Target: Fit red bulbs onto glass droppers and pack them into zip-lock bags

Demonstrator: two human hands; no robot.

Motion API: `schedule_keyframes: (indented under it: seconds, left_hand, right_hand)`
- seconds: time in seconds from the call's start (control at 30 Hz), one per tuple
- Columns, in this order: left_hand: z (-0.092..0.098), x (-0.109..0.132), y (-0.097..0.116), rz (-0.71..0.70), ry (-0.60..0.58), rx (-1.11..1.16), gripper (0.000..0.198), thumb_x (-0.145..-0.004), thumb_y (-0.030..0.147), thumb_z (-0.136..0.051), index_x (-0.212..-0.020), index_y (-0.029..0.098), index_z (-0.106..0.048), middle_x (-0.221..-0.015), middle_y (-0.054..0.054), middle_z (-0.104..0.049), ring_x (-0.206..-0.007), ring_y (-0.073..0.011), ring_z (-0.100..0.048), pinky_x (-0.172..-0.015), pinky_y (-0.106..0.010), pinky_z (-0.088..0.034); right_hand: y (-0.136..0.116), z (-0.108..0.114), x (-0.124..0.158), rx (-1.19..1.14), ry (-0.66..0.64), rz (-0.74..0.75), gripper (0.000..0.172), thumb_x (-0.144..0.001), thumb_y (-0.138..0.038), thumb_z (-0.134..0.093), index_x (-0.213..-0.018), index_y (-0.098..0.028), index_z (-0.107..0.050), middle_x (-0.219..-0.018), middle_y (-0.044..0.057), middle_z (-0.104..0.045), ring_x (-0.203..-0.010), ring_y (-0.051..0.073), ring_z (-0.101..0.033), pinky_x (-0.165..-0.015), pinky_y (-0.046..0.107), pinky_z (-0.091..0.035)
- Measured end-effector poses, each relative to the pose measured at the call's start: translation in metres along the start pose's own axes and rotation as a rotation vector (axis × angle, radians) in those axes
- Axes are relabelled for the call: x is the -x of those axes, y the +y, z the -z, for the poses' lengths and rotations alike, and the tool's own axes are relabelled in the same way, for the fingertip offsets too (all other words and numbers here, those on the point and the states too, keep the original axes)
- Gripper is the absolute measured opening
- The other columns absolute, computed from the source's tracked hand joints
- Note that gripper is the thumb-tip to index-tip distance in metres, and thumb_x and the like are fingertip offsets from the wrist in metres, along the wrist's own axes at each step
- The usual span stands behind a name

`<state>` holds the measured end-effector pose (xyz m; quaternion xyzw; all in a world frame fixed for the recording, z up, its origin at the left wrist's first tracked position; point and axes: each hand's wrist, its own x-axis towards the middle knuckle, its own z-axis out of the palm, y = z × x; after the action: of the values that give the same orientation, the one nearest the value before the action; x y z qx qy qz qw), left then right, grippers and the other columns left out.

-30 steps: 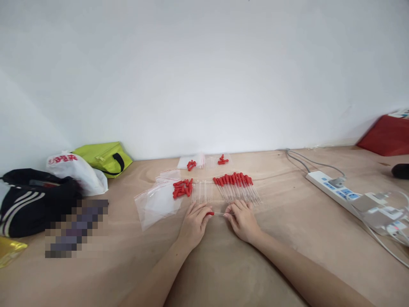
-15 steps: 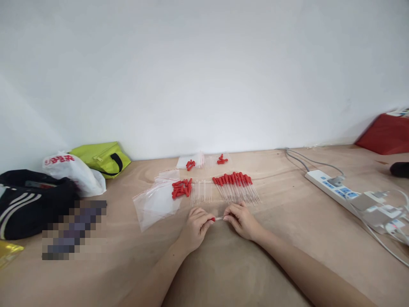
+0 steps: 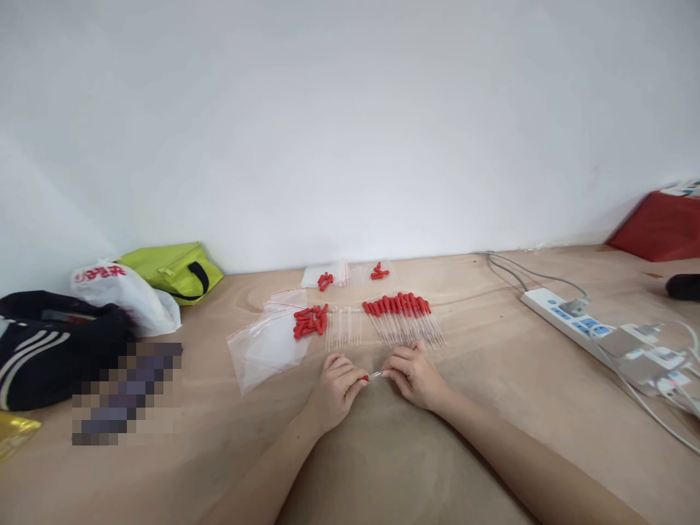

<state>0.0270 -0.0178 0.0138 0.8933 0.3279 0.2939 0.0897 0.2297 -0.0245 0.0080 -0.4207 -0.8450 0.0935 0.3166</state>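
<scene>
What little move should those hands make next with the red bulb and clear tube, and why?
Probably a gentle push of the clear tube against the red bulb. The left hand pinches the bulb, the right hand holds the tube, and the two pieces meet, but how snugly they fit can't be seen. The bulb-topped tubes just beyond show the same pairing.

One camera, sitting on the person's head, is looking from above and from the near side of the row of red-topped droppers (image 3: 403, 308), facing forward and down over it. The wall (image 3: 350, 131) beyond the row is filling the upper half. The left hand (image 3: 337, 383) and right hand (image 3: 414, 375) are showing nearer than the row. The view is spreading wide, taking in a black bag (image 3: 55, 350) well left of the row and a power strip (image 3: 563, 312) to its right.
</scene>
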Motion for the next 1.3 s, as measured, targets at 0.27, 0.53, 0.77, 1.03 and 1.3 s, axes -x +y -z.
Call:
schedule_keyframes:
  seconds: [0.27,0.53,0.77,1.03,1.3]
  left_hand:
    - [0.001,0.000,0.001,-0.011,-0.002,-0.023,0.024,-0.088,0.026,-0.039,-0.076,0.018,-0.058,-0.067,0.000,-0.062,-0.067,-0.0139,-0.051,-0.081,-0.034,-0.034]
    - [0.003,-0.002,0.007,-0.057,-0.013,-0.054,0.021,-0.086,0.024,-0.041,-0.073,0.017,-0.056,-0.067,-0.001,-0.060,-0.069,-0.0147,-0.050,-0.081,-0.034,-0.035]
    - [0.004,-0.001,0.000,-0.032,0.001,-0.048,0.021,-0.088,0.025,-0.041,-0.079,0.019,-0.059,-0.070,0.000,-0.063,-0.071,-0.0145,-0.053,-0.084,-0.036,-0.034]
    - [0.001,0.002,-0.015,0.106,0.120,-0.082,0.029,-0.086,0.029,-0.045,-0.114,0.023,-0.051,-0.099,-0.006,-0.061,-0.092,-0.0188,-0.055,-0.084,-0.037,-0.040]
    - [0.002,-0.001,-0.007,0.103,-0.041,0.015,0.020,-0.083,0.022,-0.046,-0.097,0.019,-0.060,-0.103,-0.006,-0.062,-0.098,-0.0187,-0.056,-0.086,-0.037,-0.046]
  right_hand:
    - [-0.005,-0.004,0.002,0.020,0.017,-0.024,0.023,-0.086,-0.022,-0.038,-0.074,-0.018,-0.057,-0.071,0.000,-0.063,-0.063,0.010,-0.050,-0.068,0.029,-0.019]
    - [-0.014,-0.012,0.002,-0.021,-0.023,-0.093,0.023,-0.085,-0.019,-0.039,-0.071,-0.018,-0.057,-0.069,-0.002,-0.065,-0.059,0.009,-0.052,-0.068,0.028,-0.019]
    - [-0.013,-0.008,-0.003,0.007,-0.029,-0.006,0.024,-0.088,-0.024,-0.038,-0.077,-0.019,-0.059,-0.073,0.000,-0.064,-0.065,0.011,-0.052,-0.067,0.027,-0.021]
    - [-0.007,0.005,-0.009,0.283,0.016,0.019,0.017,-0.083,-0.025,-0.046,-0.078,-0.020,-0.063,-0.072,0.003,-0.062,-0.074,0.015,-0.049,-0.066,0.030,-0.019]
    - [0.024,0.007,-0.041,0.227,0.255,-0.697,0.021,-0.079,-0.031,-0.046,-0.078,-0.022,-0.065,-0.075,0.002,-0.067,-0.078,0.017,-0.057,-0.073,0.031,-0.023]
